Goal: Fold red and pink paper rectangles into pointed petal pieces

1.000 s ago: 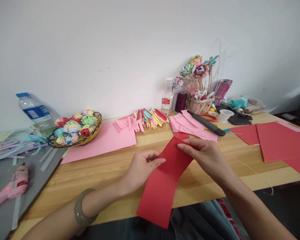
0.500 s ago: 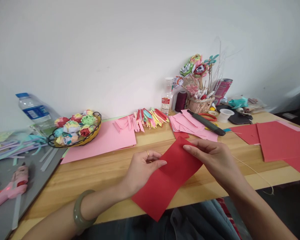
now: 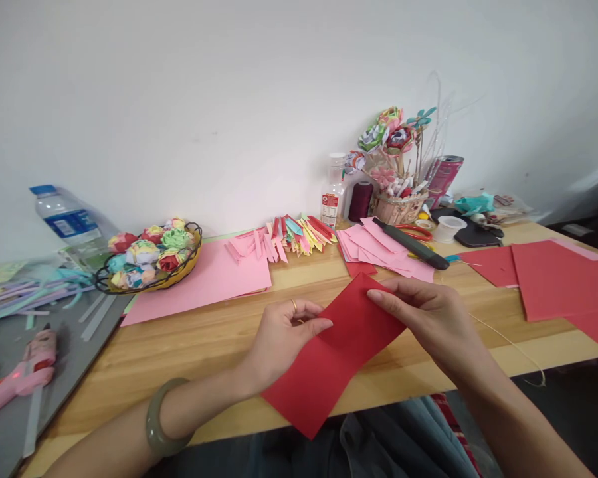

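A rectangular sheet of red paper (image 3: pixel 339 352) is held up at a slant over the table's front edge, its lower corner hanging past that edge. My left hand (image 3: pixel 282 338) pinches its left side, thumb on top and fingers behind. Near the upper right edge, my right hand (image 3: pixel 426 315) grips the sheet with the thumb on the front and the fingers mostly hidden behind it. Just beyond the sheet lie pink paper pieces (image 3: pixel 373 245), with a dark green utility knife (image 3: pixel 411 244) on top of them.
On the left are a pink glue gun (image 3: pixel 24 378) on a grey board (image 3: pixel 87 358), a basket of paper flowers (image 3: pixel 197 249) and a water bottle (image 3: pixel 67 222). Folded paper strips (image 3: pixel 299 236) lie at the back. Red sheets (image 3: pixel 563 279) lie right, near a loose string (image 3: pixel 508 342).
My right hand has shifted very slightly to the right along the paper's top edge. The upper corner appears a little flatter. My left hand stays in place.
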